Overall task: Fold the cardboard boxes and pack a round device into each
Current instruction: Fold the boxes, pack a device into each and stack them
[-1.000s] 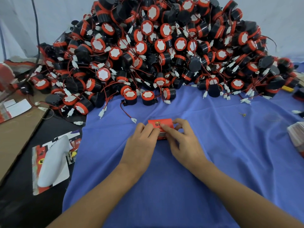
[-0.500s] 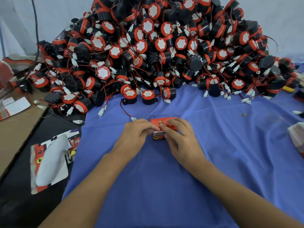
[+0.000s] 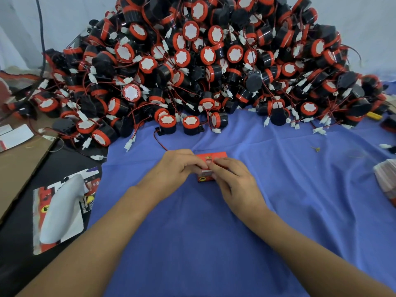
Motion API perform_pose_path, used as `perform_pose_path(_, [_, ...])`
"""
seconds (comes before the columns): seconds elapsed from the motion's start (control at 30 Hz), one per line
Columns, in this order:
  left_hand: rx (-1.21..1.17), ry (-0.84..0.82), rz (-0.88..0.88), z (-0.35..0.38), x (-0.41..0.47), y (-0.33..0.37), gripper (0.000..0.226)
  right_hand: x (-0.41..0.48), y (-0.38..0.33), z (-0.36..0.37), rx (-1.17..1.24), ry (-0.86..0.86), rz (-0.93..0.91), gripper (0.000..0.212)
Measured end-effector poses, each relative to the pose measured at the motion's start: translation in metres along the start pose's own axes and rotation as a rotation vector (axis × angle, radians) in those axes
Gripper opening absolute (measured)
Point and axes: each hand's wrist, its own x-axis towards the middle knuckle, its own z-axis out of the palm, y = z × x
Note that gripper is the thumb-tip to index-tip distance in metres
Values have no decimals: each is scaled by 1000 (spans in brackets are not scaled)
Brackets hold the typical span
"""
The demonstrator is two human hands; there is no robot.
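Red cardboard box [image 3: 211, 166] gripped by both hands

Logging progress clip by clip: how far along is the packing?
Done: no finished box is in view. In hand: the left hand and right hand pinch one red box on the blue cloth; whether a device is inside cannot be told. Left: the big pile of round devices behind it.
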Motion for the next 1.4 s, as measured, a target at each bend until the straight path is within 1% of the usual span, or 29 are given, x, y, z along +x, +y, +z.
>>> perform_pose_path(0.1, [69,-57,8,1,5,-2,22,0,0,0,15,3,26,33])
perform_pose_path(0.2, [47,-190,-78,7,7,-8,19,-1,-1,-1,28,-2,28,31])
perform_pose_path(0.27, [22,-215,-109,8,9,-9,23,-1,-2,-2,23,2,29,29])
perform_pose_path(0.43, [-204,-97,-169,8,8,-11,35,0,-4,-3,14,0,29,27])
perform_pose_path(0.5, [-239,-68,-178,12,4,-9,38,1,-3,-3,19,-3,36,26])
perform_pose_path(0.57, [-226,-42,-149,19,-1,-9,35,1,-3,-3,20,-5,44,25])
perform_pose_path(0.67, [-119,10,-143,31,-9,-12,28,1,-2,0,-7,-1,36,23])
perform_pose_path(0.73, [-114,69,-153,37,-12,-10,26,1,-1,1,3,1,43,24])
perform_pose_path(0.8, [-150,134,-155,39,-14,-6,18,0,-1,2,21,0,53,27])
perform_pose_path(0.87, [-222,206,-183,42,-15,-2,11,-1,-1,2,40,-13,155,35])
perform_pose_path(0.93, [-299,307,-300,45,-13,2,8,0,-1,0,117,-47,358,46])
perform_pose_path(0.97, [-341,354,-378,48,-11,5,8,1,-1,-1,168,-51,448,47])
perform_pose_path(1.03, [-395,424,-510,55,-6,12,18,4,-2,-2,256,-22,556,36])
perform_pose_path(1.1, [-416,461,-571,65,1,20,21,8,-2,-4,313,30,611,27])
perform_pose_path(1.2, [-444,490,-587,79,17,38,19,9,1,-11,392,148,737,24])
perform_pose_path(1.23, [-453,496,-576,84,24,44,20,10,2,-14,435,197,791,27])
perform_pose_path(1.3, [-459,488,-527,95,42,59,24,13,10,-25,504,317,873,29])
perform_pose_path(1.4, [-486,449,-439,119,77,85,29,21,34,-54,551,491,945,30])
